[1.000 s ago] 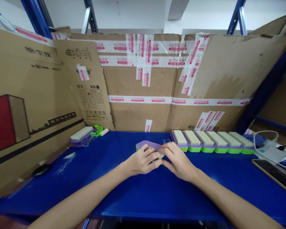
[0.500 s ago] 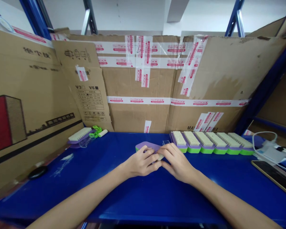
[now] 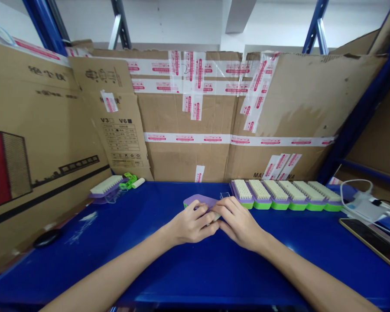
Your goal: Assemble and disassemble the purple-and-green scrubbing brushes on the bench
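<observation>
A purple brush body with a green edge (image 3: 199, 199) shows behind my fingers near the middle of the blue table. Its near part is covered by both hands. My left hand (image 3: 192, 224) is closed on it from the left, fingers curled. From the right, my right hand (image 3: 239, 222) pinches at the same brush, its fingertips meeting those of the left. A pale strip, perhaps bristles, shows between the fingertips. Just behind my right hand lies a small clear plastic piece (image 3: 225, 195).
To the right, several purple-and-green brushes (image 3: 290, 196) stand in a row, pale bristles up. A phone (image 3: 373, 242) and white charger (image 3: 360, 203) lie at the right edge. At back left are another brush (image 3: 106, 185) and a green tool (image 3: 128, 181). Cardboard walls (image 3: 188, 117) enclose the table.
My fingers have shifted very slightly on the brush. The whole view has moved a little; the other things stay in place.
</observation>
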### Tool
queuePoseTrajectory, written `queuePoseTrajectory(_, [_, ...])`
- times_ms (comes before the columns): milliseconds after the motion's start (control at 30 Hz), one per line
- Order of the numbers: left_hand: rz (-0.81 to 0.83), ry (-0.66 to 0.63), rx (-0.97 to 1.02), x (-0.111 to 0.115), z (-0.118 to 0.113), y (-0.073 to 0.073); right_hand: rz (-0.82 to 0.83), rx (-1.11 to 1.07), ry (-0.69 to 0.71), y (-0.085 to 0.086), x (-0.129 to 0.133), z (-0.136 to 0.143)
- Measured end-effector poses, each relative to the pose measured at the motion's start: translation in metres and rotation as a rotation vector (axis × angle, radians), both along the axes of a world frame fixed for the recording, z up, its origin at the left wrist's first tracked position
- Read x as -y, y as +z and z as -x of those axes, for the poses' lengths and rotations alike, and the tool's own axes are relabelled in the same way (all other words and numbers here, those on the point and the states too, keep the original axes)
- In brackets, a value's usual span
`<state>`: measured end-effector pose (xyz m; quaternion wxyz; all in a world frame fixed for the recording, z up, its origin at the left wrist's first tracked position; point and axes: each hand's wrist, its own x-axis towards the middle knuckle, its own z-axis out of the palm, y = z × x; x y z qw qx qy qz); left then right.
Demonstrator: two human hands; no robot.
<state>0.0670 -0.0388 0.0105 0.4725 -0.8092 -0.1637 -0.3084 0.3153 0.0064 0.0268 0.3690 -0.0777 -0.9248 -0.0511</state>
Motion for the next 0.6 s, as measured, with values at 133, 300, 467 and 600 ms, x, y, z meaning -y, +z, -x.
queuePoseTrajectory(133, [0.007,-0.024,0.018,0.001,-0.0017,0.0023,-0.004,0.005,0.007,-0.0002,0.0003,0.0019])
queuePoseTrajectory(300, [0.01,-0.027,0.021,-0.001,-0.0005,0.0011,-0.02,0.001,-0.001,-0.0007,-0.0018,0.0003])
queuePoseTrajectory(467, [0.085,-0.004,0.05,0.0004,0.0018,0.0042,-0.009,-0.037,-0.027,0.0031,-0.0031,-0.0026])
queuePoseTrajectory(600, [0.147,-0.036,0.084,0.0045,0.0023,0.0086,-0.009,-0.044,-0.034,0.0057,-0.0013,-0.0022])
